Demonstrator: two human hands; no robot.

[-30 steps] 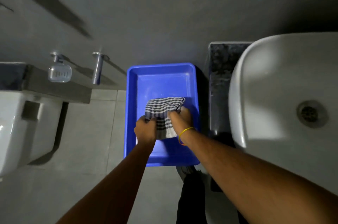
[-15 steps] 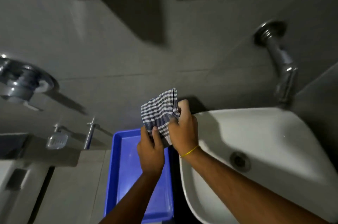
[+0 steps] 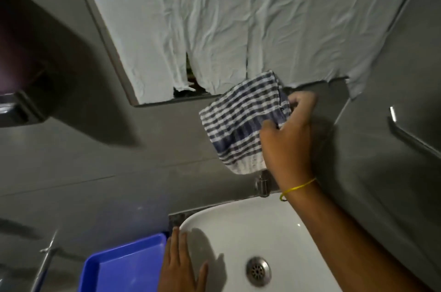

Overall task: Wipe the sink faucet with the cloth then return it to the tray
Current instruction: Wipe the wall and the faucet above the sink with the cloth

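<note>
My right hand (image 3: 287, 134) grips the blue-and-white checked cloth (image 3: 241, 119) and holds it against the wall above the sink, over the faucet. Only the faucet's lower metal spout (image 3: 262, 184) shows beneath the cloth; the rest is hidden by cloth and hand. My left hand (image 3: 181, 265) lies flat with fingers spread on the left rim of the white sink (image 3: 238, 222). The blue tray (image 3: 124, 265) sits at the lower left, beside the sink, with nothing visible in it.
A mirror covered with crumpled white paper (image 3: 238, 17) hangs above the faucet. A dark dispenser (image 3: 21, 65) sticks out from the wall at upper left. A metal bar (image 3: 412, 139) is on the right wall. The sink drain (image 3: 258, 271) is below.
The cloth was lifted out of the tray with both hands and carried up to the faucet. My left hand let go and settled on the sink rim. The view tilted upward.
</note>
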